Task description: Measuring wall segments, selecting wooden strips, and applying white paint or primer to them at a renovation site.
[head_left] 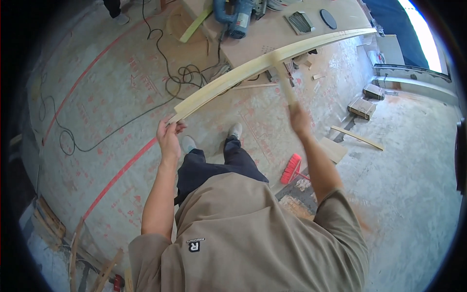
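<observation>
My left hand (169,136) grips the near-left end of a long pale wooden strip (228,79), which slants up to the right across the workbench top (248,46). My right hand (299,119) is closed around a shorter wooden piece (286,82), blurred by motion, whose far end overlaps the middle of the long strip. I cannot make out whether the two pieces touch. On the bench behind the strip are a blue power saw (237,24), a slotted metal piece (299,22) and a dark oval disc (328,18).
Cords (187,73) snake over the floor. A red broom head (291,168), a thin batten (357,137), a board (333,150) and two packs (361,108) lie to the right. Wood scraps (51,219) pile at lower left. A person's leg (113,12) shows at the top left.
</observation>
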### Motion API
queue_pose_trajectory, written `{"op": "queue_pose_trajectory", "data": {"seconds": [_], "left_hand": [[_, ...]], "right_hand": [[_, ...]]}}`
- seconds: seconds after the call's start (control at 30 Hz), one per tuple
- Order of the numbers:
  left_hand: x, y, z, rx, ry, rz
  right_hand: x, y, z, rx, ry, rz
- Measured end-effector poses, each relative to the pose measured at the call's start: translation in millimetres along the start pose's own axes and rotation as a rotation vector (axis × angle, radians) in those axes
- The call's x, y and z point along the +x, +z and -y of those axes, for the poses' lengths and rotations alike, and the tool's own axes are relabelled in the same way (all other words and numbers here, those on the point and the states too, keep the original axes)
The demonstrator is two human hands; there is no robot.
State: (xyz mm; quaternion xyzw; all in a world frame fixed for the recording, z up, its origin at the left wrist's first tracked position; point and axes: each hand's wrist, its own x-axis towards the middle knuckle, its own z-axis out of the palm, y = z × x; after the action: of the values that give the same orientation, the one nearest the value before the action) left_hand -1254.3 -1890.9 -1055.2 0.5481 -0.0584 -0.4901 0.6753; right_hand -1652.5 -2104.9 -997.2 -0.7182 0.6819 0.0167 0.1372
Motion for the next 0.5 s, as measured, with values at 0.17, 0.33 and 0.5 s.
{"op": "queue_pose_trajectory", "data": {"seconds": [0.17, 0.33, 0.5], "left_hand": [[-4, 11, 1, 0.089, 0.036, -0.104], [-1, 13, 9, 0.367, 0.136, -0.320], [-4, 7, 19, 0.986, 0.337, -0.557]], "right_hand": [[29, -14, -8, 0.033, -0.148, -0.022], [64, -3, -48, 0.005, -0.459, 0.120], [174, -34, -108, 0.214, -0.097, -0.068]]}}
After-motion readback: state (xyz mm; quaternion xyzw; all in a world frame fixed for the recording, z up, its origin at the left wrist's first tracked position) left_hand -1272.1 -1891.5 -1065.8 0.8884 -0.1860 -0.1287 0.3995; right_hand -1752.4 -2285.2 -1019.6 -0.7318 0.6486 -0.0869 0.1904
